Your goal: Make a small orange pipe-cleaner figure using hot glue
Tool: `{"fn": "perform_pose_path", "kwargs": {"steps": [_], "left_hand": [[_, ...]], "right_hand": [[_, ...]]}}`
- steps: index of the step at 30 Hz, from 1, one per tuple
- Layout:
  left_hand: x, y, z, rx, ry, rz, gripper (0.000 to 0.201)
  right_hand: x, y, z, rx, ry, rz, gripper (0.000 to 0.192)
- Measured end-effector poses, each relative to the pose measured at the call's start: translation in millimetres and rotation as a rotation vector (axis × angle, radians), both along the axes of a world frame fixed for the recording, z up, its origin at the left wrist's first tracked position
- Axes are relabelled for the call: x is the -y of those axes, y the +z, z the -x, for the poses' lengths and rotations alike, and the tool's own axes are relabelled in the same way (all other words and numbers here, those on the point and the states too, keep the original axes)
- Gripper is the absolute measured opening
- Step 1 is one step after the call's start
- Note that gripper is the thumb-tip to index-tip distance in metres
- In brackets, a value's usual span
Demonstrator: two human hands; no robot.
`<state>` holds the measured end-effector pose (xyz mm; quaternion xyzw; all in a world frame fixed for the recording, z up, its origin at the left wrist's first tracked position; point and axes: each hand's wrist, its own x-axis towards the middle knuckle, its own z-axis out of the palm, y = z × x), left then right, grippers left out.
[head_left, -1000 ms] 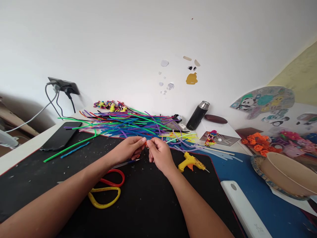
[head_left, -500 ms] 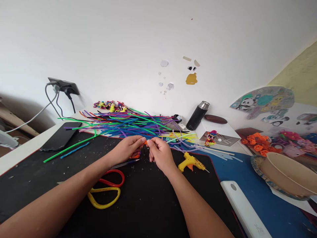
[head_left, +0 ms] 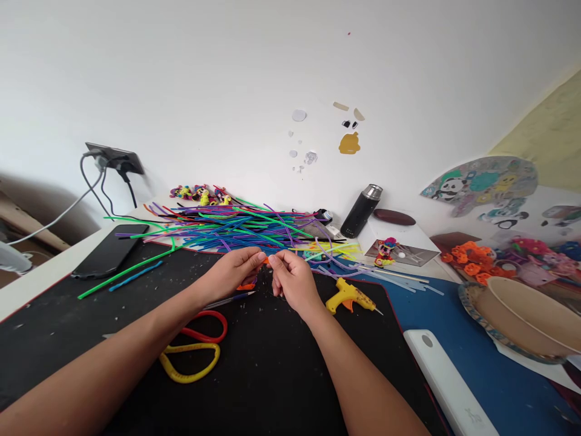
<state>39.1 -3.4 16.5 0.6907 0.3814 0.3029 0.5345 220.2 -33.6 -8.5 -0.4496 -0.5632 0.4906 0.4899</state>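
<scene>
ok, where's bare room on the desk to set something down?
Black mat between yellow scissors handle and right forearm: flecked, otherwise bare. Also blue surface between white bar and patterned saucer. Crowded beyond left hand and right hand: pile of fuzzy stems.

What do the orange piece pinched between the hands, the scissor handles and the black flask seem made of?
The orange piece could be fuzzy wire, like the heaped stems, but too little shows. The scissor handles look like smooth plastic: thick, bright red and yellow loops. The flask is probably metal: its silver cap shines, while its dark body looks matt.
</scene>
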Motion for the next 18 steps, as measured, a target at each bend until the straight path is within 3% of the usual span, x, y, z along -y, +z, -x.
{"fn": "perform_pose_path", "kwargs": {"steps": [7,14,18], "left_hand": [[1.2,-2.7,0.8,-0.013,0.011,-0.034,0.055],[5.0,-0.5,-1.2,-0.185,0.132,-0.311,0.047],[3.1,-5.5,-3.7,-0.054,0.157,-0.162,0.051]], "right_hand": [[-0.2,4.4,0.8,-0.033,0.02,0.028,0.043],[-0.4,4.9,0.3,-0.091,0.04,0.053,0.041],[-0.8,2.8,0.1,-0.067,0.019,0.056,0.044]]}}
